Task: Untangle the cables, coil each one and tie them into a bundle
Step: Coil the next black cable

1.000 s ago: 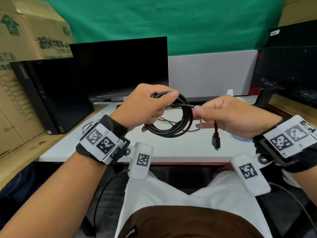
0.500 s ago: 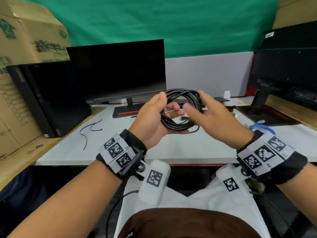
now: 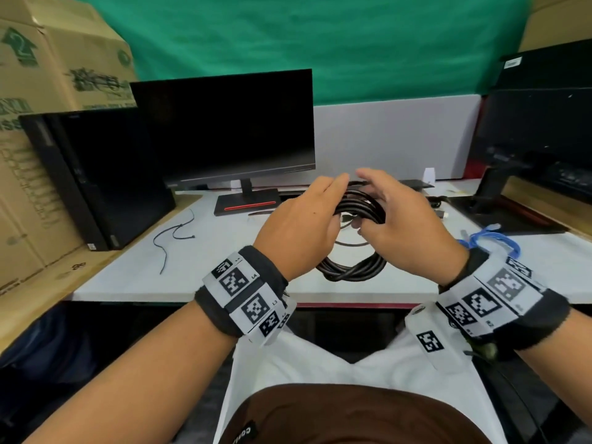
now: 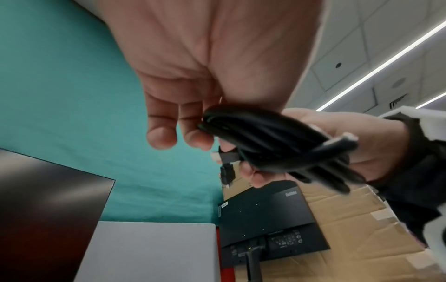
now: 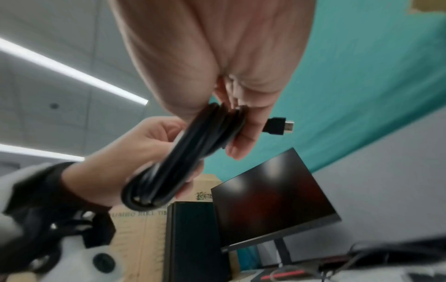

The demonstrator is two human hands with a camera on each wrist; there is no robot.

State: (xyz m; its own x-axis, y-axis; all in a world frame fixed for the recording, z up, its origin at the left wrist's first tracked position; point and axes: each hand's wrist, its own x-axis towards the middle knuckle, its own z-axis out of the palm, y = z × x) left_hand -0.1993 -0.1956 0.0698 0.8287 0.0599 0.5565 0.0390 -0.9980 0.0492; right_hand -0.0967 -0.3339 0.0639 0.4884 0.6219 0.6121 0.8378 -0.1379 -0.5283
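A black cable coil (image 3: pixel 352 270) hangs upright between my two hands above the white table (image 3: pixel 198 270). My left hand (image 3: pixel 334 205) grips the coil's left side, its fingers curled round the strands (image 5: pixel 183 152). The right hand (image 3: pixel 382 205) grips the right side, with thumb and fingers wrapped over the bundle (image 4: pixel 277 147). The cable's HDMI plug (image 5: pixel 280 126) sticks out past the right fingers (image 5: pixel 241 145). A blue cable (image 3: pixel 490 241) lies on the table by my right wrist. A thin black cable (image 3: pixel 176 235) lies loose at the table's left.
A monitor (image 3: pixel 224 129) and a black PC tower (image 3: pixel 96 177) stand at the back left, with cardboard boxes (image 3: pixel 48 75) behind. A second monitor (image 3: pixel 538 139) stands at the right. More thin cable (image 3: pixel 350 243) lies on the table below the coil.
One second ago my right hand pinched the free end with the plug dangling. Now both hands have moved forward over the table and closed round the coil.
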